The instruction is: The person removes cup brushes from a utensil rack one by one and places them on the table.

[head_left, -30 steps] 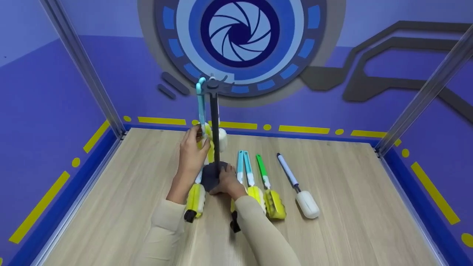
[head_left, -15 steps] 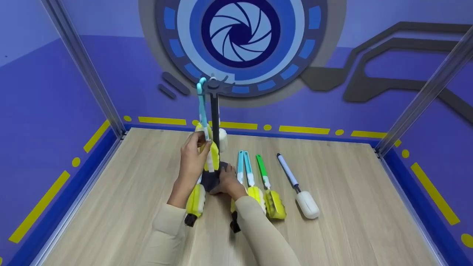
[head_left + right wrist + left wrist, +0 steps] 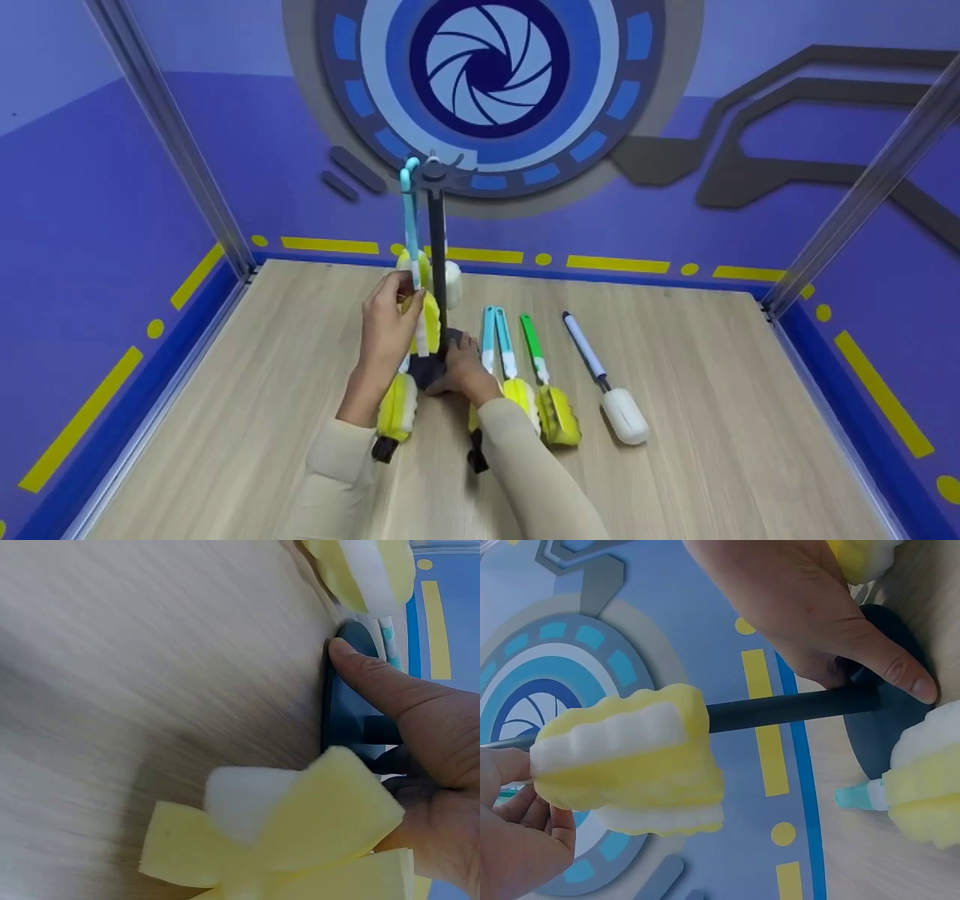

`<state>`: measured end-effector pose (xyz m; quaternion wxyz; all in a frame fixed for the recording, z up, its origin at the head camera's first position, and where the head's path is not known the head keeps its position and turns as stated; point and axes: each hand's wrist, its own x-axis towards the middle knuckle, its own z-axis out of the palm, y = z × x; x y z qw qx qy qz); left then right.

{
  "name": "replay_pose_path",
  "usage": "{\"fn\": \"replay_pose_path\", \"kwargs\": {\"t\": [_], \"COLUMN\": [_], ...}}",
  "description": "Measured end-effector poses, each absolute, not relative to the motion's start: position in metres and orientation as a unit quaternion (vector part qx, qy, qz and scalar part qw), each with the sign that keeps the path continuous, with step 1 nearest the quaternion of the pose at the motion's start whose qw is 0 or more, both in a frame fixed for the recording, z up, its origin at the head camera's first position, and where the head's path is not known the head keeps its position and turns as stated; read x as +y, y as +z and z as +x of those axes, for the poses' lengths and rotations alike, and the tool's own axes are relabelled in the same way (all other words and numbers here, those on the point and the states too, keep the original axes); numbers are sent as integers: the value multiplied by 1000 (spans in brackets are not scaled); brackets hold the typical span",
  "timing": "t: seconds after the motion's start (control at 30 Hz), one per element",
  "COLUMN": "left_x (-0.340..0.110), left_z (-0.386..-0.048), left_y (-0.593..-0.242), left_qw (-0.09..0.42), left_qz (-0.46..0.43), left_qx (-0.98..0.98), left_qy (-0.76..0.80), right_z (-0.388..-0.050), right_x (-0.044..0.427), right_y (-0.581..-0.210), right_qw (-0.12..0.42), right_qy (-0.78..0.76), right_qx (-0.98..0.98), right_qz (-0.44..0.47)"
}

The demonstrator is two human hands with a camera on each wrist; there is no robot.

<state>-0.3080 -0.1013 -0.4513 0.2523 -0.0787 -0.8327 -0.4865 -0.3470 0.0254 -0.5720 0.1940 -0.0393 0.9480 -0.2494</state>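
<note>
A dark hook stand [image 3: 437, 247] rises upright from a round base [image 3: 346, 686]. Light blue brush handles [image 3: 409, 210] hang from its left side, their tops looped over the hooks. My left hand [image 3: 386, 322] pinches one hanging sponge brush [image 3: 630, 754] between thumb and fingers, just above its yellow and white sponge head. Low on the stand, my right hand [image 3: 466, 373] grips the foot of the post, its thumb lying on the base. Behind the post hang a white sponge head [image 3: 452, 283] and another yellow one [image 3: 405, 260].
Right of the stand lie blue-handled sponge brushes [image 3: 505, 341], a green-handled brush [image 3: 532, 337] and a white-headed brush [image 3: 624, 416]. Another yellow and white brush [image 3: 396, 409] lies at the left of the base. Blue patterned walls enclose the wooden table [image 3: 720, 420].
My left hand has slid slightly down, and the sponge head it holds has come lower and swung a little left. The right hand stays at the base.
</note>
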Motion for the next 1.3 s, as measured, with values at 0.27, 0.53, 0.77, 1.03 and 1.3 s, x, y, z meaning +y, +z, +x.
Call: {"fn": "replay_pose_path", "kwargs": {"t": [0.27,0.53,0.77,1.03,1.3], "left_x": [-103,-101,-102,-104,-106], "left_z": [-303,-294,-289,-287,-284], "left_y": [-454,-451,-446,-443,-442], "left_qw": [269,260,257,253,268], "left_qz": [-101,-102,-99,-89,-93], "left_qx": [-827,-836,-834,-831,-830], "left_qy": [-484,-473,-478,-487,-481], "right_z": [-347,-347,-346,-345,-346], "right_x": [25,25,25,26,27], "right_y": [-572,-571,-571,-571,-572], "right_qw": [192,191,190,182,184], "right_qy": [-248,-249,-249,-254,-247], "right_qx": [949,949,949,949,950], "right_qz": [-40,-41,-39,-43,-40]}}
